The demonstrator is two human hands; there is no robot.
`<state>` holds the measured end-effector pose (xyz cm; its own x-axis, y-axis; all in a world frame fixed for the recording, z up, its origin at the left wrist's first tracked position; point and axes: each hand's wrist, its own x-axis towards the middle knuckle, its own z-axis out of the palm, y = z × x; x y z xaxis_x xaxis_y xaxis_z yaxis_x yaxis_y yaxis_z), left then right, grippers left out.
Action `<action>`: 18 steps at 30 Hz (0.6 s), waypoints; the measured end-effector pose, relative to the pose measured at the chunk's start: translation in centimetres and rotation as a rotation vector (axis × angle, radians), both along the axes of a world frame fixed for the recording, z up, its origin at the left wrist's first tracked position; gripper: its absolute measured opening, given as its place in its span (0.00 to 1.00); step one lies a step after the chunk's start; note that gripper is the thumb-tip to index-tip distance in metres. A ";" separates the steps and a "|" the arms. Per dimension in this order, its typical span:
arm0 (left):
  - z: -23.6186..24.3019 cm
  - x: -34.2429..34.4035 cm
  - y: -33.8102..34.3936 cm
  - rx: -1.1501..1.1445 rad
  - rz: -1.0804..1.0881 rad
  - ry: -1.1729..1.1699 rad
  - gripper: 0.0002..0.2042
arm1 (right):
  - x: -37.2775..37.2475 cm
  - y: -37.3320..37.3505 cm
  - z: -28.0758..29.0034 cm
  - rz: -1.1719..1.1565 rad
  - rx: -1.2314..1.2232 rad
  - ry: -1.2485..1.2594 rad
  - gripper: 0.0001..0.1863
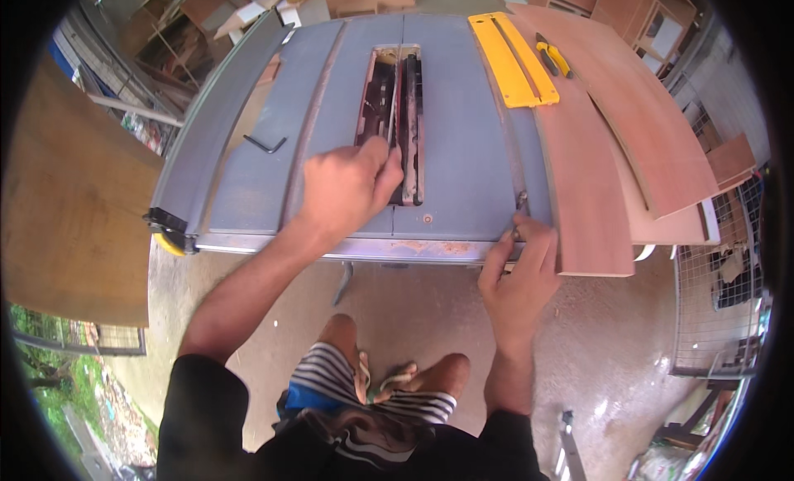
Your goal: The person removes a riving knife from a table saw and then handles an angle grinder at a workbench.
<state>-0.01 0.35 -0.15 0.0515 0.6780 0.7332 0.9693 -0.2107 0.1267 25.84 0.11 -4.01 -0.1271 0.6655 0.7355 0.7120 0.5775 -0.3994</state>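
Observation:
My left hand (347,183) is closed on a thin metal tool (392,117) inside the long throat opening (413,92) of the grey table saw (455,167). At the saw's right front, my right hand (519,266) pinches a small metal part that I cannot make out clearly, beside a metal piece (521,198) lying in the right slot. A yellow insert plate (503,59) lies at the back right, next to yellow-and-black pliers (552,57). A black hex key (265,147) rests on the left side of the top.
Wooden boards (583,191) lie along the saw's right side. The fence rail (198,150) runs along the left. A large plywood sheet (74,224) stands at far left, a wire rack (715,299) at right. More wood pieces (604,1) are stacked behind.

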 end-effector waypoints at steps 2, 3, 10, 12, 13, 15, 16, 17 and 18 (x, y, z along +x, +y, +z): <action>0.4 0.2 -0.2 0.008 0.000 -0.034 0.16 | -0.1 0.0 0.4 0.028 -0.052 0.065 0.13; 0.6 0.3 0.0 0.012 0.011 -0.051 0.16 | 0.0 0.0 0.7 0.027 -0.086 0.071 0.13; 1.2 -0.3 0.5 -0.007 -0.012 -0.089 0.16 | -1.4 -1.0 5.4 0.129 -0.453 0.242 0.11; 1.7 -0.7 1.0 -0.059 0.027 -0.158 0.16 | -3.1 -0.5 7.5 0.177 -0.501 0.284 0.09; 2.0 -1.0 1.4 -0.078 0.022 -0.161 0.16 | -4.0 -0.1 8.1 0.193 -0.526 0.309 0.08; 3.0 -1.6 2.2 -0.116 0.010 -0.166 0.15 | -5.3 1.2 8.5 0.227 -0.571 0.312 0.07; 3.2 -1.9 2.5 -0.139 -0.024 -0.159 0.15 | -6.0 1.8 8.5 0.243 -0.592 0.316 0.07; 3.4 -2.0 2.9 -0.161 -0.059 -0.152 0.15 | -6.7 2.2 8.6 0.240 -0.622 0.342 0.06; 3.6 -2.0 3.3 -0.181 -0.094 -0.146 0.15 | -7.3 2.5 8.8 0.238 -0.650 0.367 0.05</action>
